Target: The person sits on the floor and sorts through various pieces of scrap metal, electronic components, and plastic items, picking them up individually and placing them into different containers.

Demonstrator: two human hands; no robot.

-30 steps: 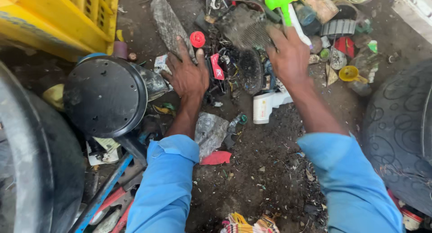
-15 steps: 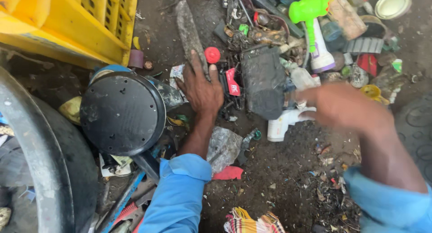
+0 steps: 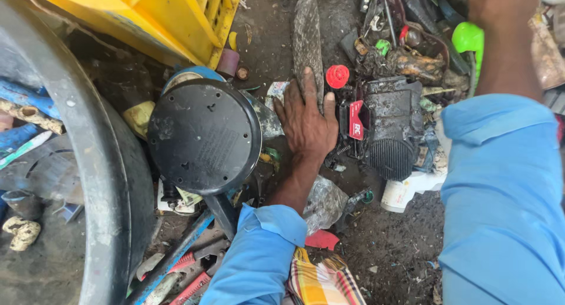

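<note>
Left hand [image 3: 306, 125] lies flat, grip released, fingertips on long grey stone slab [image 3: 308, 37] on dirt floor beside round black appliance base [image 3: 203, 134]; right hand [image 3: 497, 5] reaches far over scrap, grip unclear, sleeve risks snagging greasy black engine block [image 3: 391, 125].

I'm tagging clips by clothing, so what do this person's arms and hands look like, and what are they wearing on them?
Both arms wear long light-blue sleeves with folded cuffs: the left sleeve ends partway up the forearm, the right sleeve fills the frame's right side. The left hand is bare, with no glove, ring or watch showing, and looks smudged with grime. The right hand is also bare, cut off by the top edge.
</note>
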